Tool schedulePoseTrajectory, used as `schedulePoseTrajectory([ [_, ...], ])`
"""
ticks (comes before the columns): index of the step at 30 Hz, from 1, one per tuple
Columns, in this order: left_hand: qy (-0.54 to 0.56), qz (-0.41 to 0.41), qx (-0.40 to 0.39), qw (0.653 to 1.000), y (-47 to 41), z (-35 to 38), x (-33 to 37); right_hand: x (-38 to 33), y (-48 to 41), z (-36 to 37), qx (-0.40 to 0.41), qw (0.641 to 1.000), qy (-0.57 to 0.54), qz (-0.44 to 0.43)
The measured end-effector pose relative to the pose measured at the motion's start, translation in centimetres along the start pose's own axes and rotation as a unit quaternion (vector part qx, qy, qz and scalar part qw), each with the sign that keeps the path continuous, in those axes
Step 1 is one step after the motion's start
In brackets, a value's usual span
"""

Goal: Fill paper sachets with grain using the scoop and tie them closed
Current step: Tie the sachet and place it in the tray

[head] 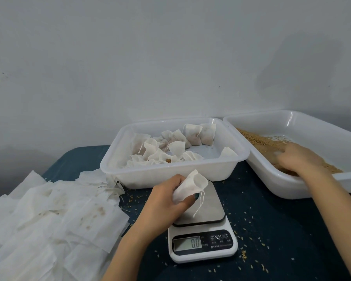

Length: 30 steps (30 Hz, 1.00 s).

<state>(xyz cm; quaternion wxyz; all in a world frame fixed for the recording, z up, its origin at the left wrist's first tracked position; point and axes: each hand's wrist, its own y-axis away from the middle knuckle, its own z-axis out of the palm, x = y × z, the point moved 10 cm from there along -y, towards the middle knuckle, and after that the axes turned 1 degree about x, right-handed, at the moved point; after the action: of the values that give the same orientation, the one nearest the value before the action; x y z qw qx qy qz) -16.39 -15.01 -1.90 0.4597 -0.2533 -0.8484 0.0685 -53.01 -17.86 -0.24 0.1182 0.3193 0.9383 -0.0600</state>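
Observation:
My left hand [166, 196] grips an empty white paper sachet [190, 186] above the scale, its mouth held open and its drawstring hanging down. My right hand [298, 159] is blurred and reaches into the white tray [292, 185] of brown grain [259, 141] at the right. Whether it holds a scoop is hidden by the blur. A second white tray [170, 175] in the middle holds several filled, tied sachets [199, 134].
A digital kitchen scale [203, 244] reading 0.0 stands at front centre on the dark blue cloth [272, 220], which is strewn with loose grains. A heap of flat empty sachets [49, 216] covers the left side. A pale wall stands behind.

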Motion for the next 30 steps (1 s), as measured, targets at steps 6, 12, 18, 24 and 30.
schedulePoseTrajectory([
  [6, -0.012, -0.004, -0.011, 1.000, 0.1, 0.2, -0.1, 0.4, 0.7, -1.9, 0.081, 0.992, 0.086, 0.047],
  [12, -0.017, -0.009, -0.013, 1.000, 0.0, 0.3, -0.3, 0.0, 1.4, -4.0, 0.145, 0.983, 0.110, 0.031],
  [18, 0.002, -0.001, -0.003, 1.000, 0.0, 0.0, 0.1, 1.0, 1.7, -3.1, 0.101, 0.992, 0.072, 0.038],
  [24, 0.046, -0.007, 0.029, 0.998, -0.1, -0.8, -0.3, 2.4, 1.7, -3.0, 0.072, 0.995, -0.045, 0.046],
  [30, 0.087, -0.024, 0.042, 0.995, -0.2, -1.1, -0.7, 0.6, 2.2, -3.1, 0.076, 0.989, -0.111, -0.058],
])
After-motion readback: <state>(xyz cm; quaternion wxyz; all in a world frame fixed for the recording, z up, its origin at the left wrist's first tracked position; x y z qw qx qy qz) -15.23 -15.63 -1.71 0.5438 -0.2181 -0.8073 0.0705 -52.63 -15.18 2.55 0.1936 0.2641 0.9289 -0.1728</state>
